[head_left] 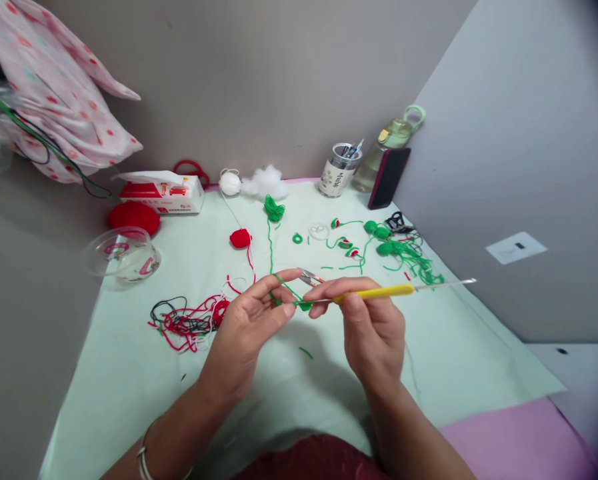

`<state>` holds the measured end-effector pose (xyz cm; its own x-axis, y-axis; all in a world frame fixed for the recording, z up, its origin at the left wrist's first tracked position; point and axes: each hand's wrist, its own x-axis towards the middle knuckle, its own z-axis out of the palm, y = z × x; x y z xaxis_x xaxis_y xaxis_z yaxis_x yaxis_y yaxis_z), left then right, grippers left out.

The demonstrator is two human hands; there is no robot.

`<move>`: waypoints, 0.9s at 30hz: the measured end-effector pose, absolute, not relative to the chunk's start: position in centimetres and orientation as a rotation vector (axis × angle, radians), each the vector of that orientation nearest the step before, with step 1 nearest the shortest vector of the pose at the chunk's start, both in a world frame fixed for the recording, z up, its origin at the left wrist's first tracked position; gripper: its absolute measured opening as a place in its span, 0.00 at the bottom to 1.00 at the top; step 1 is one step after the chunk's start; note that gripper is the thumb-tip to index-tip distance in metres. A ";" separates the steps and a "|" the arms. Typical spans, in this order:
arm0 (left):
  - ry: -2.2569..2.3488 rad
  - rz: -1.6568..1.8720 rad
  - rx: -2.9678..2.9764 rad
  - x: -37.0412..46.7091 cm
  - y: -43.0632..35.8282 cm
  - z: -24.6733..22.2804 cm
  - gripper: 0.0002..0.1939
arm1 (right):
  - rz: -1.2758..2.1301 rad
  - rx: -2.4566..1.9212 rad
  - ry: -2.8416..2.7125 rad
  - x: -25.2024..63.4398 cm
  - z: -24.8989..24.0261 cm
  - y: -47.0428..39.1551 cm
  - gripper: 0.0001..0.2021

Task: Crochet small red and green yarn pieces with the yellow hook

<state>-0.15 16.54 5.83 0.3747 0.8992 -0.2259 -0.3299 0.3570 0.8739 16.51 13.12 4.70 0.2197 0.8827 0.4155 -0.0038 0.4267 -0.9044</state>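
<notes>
My right hand [373,327] grips a crochet hook [383,292] by its yellow handle, one metal end pointing right and the other toward my left fingers. Between my hands is a small piece of green crochet [305,306], touching the hook's tip. My left hand [249,327] pinches the green work with thumb and finger, its index finger raised with green yarn [289,285] looped over it. That strand runs back to a green yarn bundle [275,210]. Small scissors [311,277] lie behind my fingers, partly hidden.
Tangled red, black and white yarn [191,323] lies left of my hands. Farther back are a red yarn ball [240,239], white stuffing [266,183] and a tissue box [186,195]. Green crocheted pieces [379,231], a phone [389,178] and a bottle [371,167] occupy the right.
</notes>
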 end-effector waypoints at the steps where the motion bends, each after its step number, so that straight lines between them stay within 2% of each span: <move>1: 0.827 0.929 0.862 -0.2 16.5 5.7 0.17 | 0.715 -0.951 -1.230 16.5 4.7 13.1 0.10; 8: 0.877 1.005 0.906 0.1 16.4 5.6 0.19 | 0.238 -0.914 -1.611 16.5 4.3 12.7 0.14; 15: 0.721 0.878 0.563 0.5 16.4 6.1 0.23 | -0.153 -1.038 -1.838 16.4 4.1 12.7 0.21; 17: 0.675 0.834 0.471 0.4 16.6 6.1 0.24 | -0.098 -1.026 -1.799 16.4 4.2 12.7 0.19; 20: 0.678 0.837 0.454 0.3 16.8 6.1 0.22 | 0.242 -0.976 -1.507 16.6 4.5 13.0 0.13; 23: 0.732 0.908 0.558 0.3 16.7 6.1 0.21 | 0.564 -0.898 -1.269 16.6 4.5 13.4 0.11; 27: 0.735 0.903 0.719 0.7 16.4 5.7 0.18 | 0.646 -0.909 -1.307 16.4 4.6 13.8 0.10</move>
<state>0.70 16.44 5.73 0.4214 0.8720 -0.2492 -0.4205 0.4313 0.7982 16.43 13.76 4.59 0.1739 0.8336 0.5243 0.0898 0.5168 -0.8514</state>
